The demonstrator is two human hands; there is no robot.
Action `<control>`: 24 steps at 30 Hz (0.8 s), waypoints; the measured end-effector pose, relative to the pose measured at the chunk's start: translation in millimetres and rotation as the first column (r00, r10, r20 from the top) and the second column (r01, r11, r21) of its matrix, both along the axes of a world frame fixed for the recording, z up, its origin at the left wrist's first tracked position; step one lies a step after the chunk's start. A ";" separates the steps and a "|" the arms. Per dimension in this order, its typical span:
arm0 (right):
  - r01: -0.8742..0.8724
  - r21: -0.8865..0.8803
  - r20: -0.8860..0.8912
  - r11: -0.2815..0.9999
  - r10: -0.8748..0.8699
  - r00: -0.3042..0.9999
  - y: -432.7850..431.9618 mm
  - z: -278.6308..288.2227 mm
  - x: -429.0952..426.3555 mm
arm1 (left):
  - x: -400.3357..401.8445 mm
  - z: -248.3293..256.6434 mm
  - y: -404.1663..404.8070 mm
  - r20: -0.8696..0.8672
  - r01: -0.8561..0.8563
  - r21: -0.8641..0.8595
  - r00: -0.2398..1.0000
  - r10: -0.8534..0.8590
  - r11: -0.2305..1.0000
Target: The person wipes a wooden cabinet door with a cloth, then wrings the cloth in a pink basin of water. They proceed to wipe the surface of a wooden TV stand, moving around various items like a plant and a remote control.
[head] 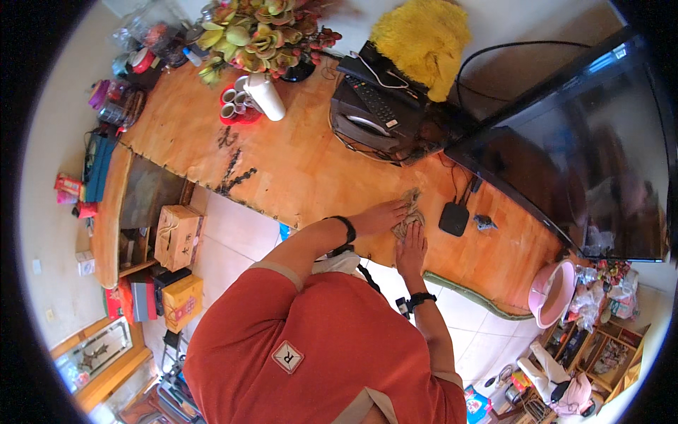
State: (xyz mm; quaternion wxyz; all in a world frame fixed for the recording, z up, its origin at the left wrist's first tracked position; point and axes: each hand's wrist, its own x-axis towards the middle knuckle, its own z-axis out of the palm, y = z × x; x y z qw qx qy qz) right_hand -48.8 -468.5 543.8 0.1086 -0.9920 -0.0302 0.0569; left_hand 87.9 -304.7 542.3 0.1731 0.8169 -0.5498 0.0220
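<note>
A crumpled greyish-brown cloth (410,214) lies on the orange wood-look tabletop (312,159) near its front edge. My left hand (385,216) reaches in from the left, its fingers gripping the cloth's left side. From below, my right hand (412,249) lays its fingers on the cloth's lower end and holds it against the table. Part of the cloth is hidden under the fingers. Just right of the hands sits a small black box (454,218) with cables, and beyond it a small dark crumpled scrap (484,222).
A large television (588,153) stands at the right. Behind are a black device with a remote control (373,103), a yellow fluffy cover (424,40), a white tumbler (266,98), small cups (229,111) and artificial flowers (254,37). A pink bucket (552,294) stands by the table's right end.
</note>
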 end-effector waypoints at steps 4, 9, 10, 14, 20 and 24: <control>0.189 0.033 0.037 0.981 -0.190 0.981 8.1 -16.5 0.7 | 26.7 -15.0 -19.0 -0.025 0.102 0.015 0.995 -0.101 0.995; 0.112 -0.031 0.008 0.993 -0.112 0.994 30.8 -21.9 51.7 | 48.3 -40.9 22.8 -0.014 -0.123 0.016 0.992 0.123 0.992; 0.082 -0.041 -0.019 0.996 -0.083 0.996 38.2 -24.2 66.7 | 53.8 -45.4 35.4 -0.014 -0.180 -0.011 0.984 0.180 0.984; -0.128 0.038 0.032 0.991 0.127 0.991 96.6 -26.0 125.6 | 80.4 -50.6 129.1 0.045 -0.346 -0.011 0.937 0.346 0.938; -0.359 0.139 0.009 0.923 0.361 0.932 224.3 -19.8 183.4 | 70.5 -28.2 263.1 -0.098 -0.722 0.020 0.687 0.720 0.692; -0.529 0.196 0.033 0.826 0.534 0.845 271.6 -12.9 177.4 | 27.1 -22.0 316.9 -0.043 -0.814 0.030 0.578 0.815 0.580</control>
